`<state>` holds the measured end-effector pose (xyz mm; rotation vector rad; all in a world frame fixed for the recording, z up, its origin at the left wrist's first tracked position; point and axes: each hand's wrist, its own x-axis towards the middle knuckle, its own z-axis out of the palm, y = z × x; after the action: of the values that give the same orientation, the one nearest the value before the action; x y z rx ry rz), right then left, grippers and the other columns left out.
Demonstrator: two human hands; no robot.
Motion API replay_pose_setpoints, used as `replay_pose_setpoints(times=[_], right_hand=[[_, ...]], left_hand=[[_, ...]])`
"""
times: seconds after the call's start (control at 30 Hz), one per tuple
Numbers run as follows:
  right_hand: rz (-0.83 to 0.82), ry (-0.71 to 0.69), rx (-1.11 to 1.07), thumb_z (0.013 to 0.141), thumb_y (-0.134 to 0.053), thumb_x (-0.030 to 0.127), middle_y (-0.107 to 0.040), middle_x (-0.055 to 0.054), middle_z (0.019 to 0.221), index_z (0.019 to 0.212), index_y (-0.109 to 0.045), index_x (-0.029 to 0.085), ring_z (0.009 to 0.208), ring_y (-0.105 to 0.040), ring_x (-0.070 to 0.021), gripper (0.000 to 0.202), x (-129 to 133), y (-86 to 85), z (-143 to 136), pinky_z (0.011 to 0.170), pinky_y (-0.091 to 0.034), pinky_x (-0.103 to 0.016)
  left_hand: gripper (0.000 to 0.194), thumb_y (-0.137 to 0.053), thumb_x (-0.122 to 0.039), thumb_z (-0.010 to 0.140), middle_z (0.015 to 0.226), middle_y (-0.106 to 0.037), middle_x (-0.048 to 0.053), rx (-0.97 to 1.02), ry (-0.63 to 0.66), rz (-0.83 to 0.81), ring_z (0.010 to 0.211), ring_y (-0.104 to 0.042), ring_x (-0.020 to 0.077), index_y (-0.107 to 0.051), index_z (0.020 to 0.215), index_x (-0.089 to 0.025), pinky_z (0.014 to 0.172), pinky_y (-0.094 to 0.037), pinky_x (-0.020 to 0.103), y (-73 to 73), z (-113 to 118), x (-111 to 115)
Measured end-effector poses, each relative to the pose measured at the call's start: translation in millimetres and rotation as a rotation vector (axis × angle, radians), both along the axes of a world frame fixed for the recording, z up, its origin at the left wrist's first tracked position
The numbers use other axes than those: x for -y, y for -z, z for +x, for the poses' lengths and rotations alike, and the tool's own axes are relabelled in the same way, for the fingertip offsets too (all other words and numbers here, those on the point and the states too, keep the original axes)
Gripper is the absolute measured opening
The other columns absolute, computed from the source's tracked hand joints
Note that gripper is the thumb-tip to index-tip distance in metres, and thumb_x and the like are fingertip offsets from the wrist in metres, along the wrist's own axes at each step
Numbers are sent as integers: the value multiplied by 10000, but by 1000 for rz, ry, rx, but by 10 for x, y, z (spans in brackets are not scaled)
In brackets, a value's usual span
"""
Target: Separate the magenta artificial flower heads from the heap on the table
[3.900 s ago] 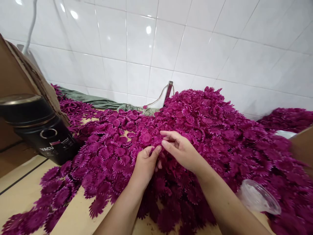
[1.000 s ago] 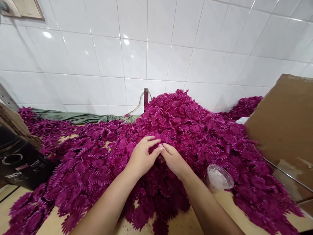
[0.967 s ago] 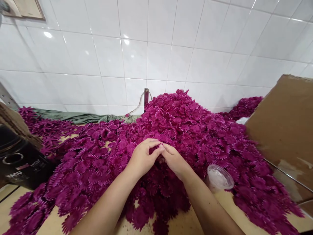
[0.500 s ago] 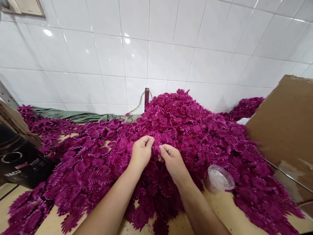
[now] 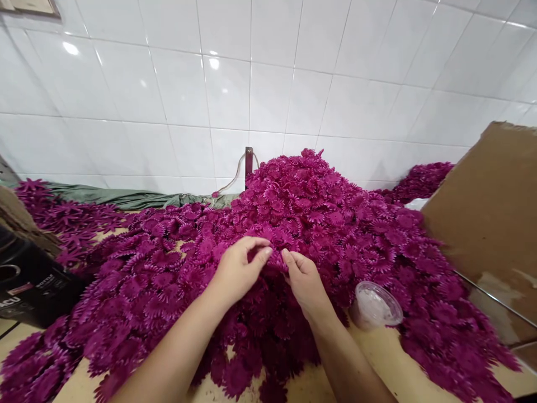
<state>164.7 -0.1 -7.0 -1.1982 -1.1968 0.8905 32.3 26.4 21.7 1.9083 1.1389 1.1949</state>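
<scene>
One flower (image 5: 276,260) sits mid-scene between two hands: the right hand (image 5: 306,280) pinches it, the left hand (image 5: 239,268) has thumb and finger slightly parted, apparently free. Uncountable heaped flowers (image 5: 293,190) cover most of the pale bench (image 5: 373,358). One tub (image 5: 377,308) right, one bottle (image 5: 36,285) left; one cloth (image 5: 117,197) far left, against white wall tiles (image 5: 272,89).

Left hand (image 5: 240,271) just beside right hand (image 5: 306,281)

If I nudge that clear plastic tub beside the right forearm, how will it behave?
The clear plastic tub looks thin-walled, so probably light and flexible. The whitish contents could shift if it tips. The tabletop looks smooth, so it may slide easily.
</scene>
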Motion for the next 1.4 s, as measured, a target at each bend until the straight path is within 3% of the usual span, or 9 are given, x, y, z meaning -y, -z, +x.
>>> replay_pose_setpoints(times=[0.17, 0.33, 0.5, 0.67, 0.77, 0.93, 1.1, 1.23, 1.4], right_hand=[[2, 18, 23, 733, -454, 540, -243, 57, 536, 531, -357, 200, 488, -233, -84, 407, 25, -17, 24, 437, -221, -227], [-38, -44, -73, 676, -506, 590, -266, 60, 544, 542, -356, 203, 501, -252, -85, 437, 22, -65, 28, 446, -255, -216], [-13, -104, -195, 662, -565, 563, -326, 64, 545, 570, -405, 189, 506, -287, -77, 417, -7, -43, 27, 467, -280, -208], [-26, -61, -263, 650, -535, 627, -382, 61, 503, 560, -424, 184, 474, -344, -78, 465, 7, -25, 6, 455, -310, -213], [-38, -66, -299, 658, -488, 660, -447, 42, 515, 584, -470, 177, 481, -413, -88, 489, 24, -21, -8, 475, -360, -224], [73, -44, -218, 653, -621, 497, -530, 25, 624, 748, -551, 179, 578, -480, -99, 339, 68, -27, 4, 549, -410, -222], [91, -105, -296, 642, -668, 338, -591, -1, 795, 894, -555, 194, 726, -542, -119, 312, 85, -6, -24, 679, -446, -245], [102, -195, -335, 658, -647, 288, -600, 16, 753, 816, -579, 189, 710, -542, -113, 198, 74, 24, -48, 672, -445, -239], [128, -8, -328, 691, -613, 297, -545, 46, 631, 671, -585, 174, 612, -482, -88, 128, 52, 47, 29, 611, -417, -216]], left_hand=[[145, -559, -251, 692, 755, -678, 35, 196, 197, -257, 721, -610, 161, -635, 785, -171, 701, -478, 279, 40, 113, 135], [102, -591, -206, 657, 677, -644, 7, 283, 142, -251, 646, -578, 130, -623, 747, -170, 656, -470, 257, 12, 105, 114], [203, -581, -284, 699, 835, -676, 54, 129, 217, -197, 781, -607, 183, -635, 859, -172, 750, -471, 311, 43, 110, 173], [206, -595, -302, 704, 866, -642, 51, -77, 107, 73, 834, -574, 199, -635, 870, -187, 782, -439, 325, 103, 133, 184], [166, -481, -227, 761, 753, -629, 47, -1, -27, 37, 748, -569, 176, -627, 717, -162, 741, -435, 307, 92, 126, 107], [114, -572, -223, 668, 739, -643, 15, 247, -19, -194, 713, -562, 153, -619, 749, -158, 714, -430, 269, 20, 109, 37], [257, -594, -386, 653, 538, -474, -50, 262, 66, -285, 530, -421, 93, -508, 564, -161, 539, -370, 221, 44, 196, 55], [434, -549, -575, 632, 501, -367, -69, 293, 95, -319, 489, -336, 77, -435, 512, -174, 498, -328, 215, 90, 289, 58], [375, -549, -535, 665, 586, -490, -37, 268, 212, -326, 583, -437, 105, -518, 605, -166, 613, -391, 238, 55, 302, 96]])
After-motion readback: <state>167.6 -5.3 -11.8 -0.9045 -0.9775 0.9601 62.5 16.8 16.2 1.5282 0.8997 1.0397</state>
